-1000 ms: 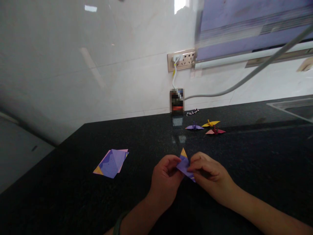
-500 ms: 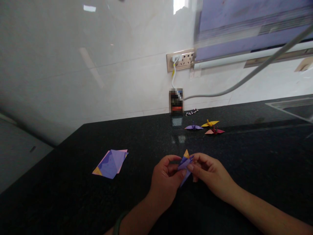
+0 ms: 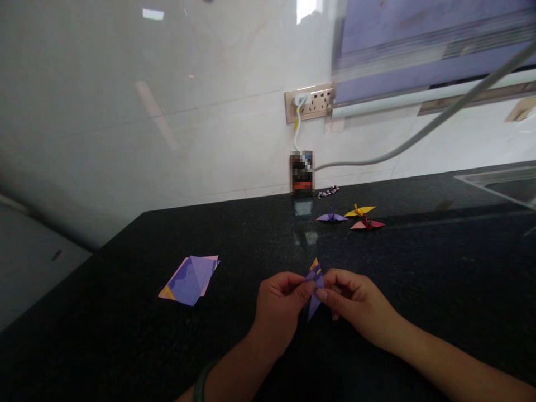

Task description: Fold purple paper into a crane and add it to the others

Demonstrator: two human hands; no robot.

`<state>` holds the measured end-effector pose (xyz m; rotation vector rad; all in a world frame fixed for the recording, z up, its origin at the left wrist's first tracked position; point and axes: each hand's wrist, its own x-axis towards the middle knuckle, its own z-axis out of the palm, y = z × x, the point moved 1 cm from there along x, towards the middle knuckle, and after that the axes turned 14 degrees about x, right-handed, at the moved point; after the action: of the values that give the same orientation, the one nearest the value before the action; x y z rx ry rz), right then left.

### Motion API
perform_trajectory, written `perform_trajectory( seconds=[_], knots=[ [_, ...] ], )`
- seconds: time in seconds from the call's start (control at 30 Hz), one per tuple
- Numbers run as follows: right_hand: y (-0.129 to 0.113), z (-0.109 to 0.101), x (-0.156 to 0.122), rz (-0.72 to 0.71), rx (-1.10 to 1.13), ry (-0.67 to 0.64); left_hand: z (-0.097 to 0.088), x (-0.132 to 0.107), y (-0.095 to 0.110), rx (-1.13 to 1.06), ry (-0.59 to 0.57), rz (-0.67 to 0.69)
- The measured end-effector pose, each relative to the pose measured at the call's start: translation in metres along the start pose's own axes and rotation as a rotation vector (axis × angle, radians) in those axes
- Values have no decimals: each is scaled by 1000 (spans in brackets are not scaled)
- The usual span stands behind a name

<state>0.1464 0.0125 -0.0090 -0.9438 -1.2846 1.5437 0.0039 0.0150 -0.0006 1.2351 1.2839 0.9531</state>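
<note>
A folded piece of purple origami paper (image 3: 314,304) with an orange tip is held upright above the dark counter. My left hand (image 3: 278,307) pinches its left side between thumb and fingers. On the right side, my right hand (image 3: 358,304) grips the paper with thumb and forefinger, the other fingers curled behind. Parts of the paper's middle are hidden by both thumbs. Beyond the hands lie a purple paper crane (image 3: 332,218), a yellow paper crane (image 3: 360,210) and a red-and-pink paper crane (image 3: 368,224).
Purple and pink paper sheets (image 3: 184,282) lie stacked at the left on the black counter (image 3: 125,346). A pixelated box-like object (image 3: 302,174) stands against the wall with cables, below a socket panel (image 3: 309,104). Beside it is a beaded strand (image 3: 329,192).
The folded paper has turned and looks narrower, its orange tip now slightly further left. Both hands have shifted a little, and the right thumb has moved left and lower on the paper.
</note>
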Motion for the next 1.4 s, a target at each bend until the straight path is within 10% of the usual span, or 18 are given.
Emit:
perform_trajectory(
  seconds=[0.43,0.8,1.13,1.4],
  knots=[
    [-5,0,-6,-123,-413,-133,-4,-1,4,128,-62,122],
    [-3,1,-2,14,-229,-83,-2,5,-1,-171,22,-51],
    [0,-11,5,41,6,128,-5,6,-1,32,42,-71],
    [-3,-13,2,-87,-249,45,-5,5,-2,139,-192,-23]
  ],
)
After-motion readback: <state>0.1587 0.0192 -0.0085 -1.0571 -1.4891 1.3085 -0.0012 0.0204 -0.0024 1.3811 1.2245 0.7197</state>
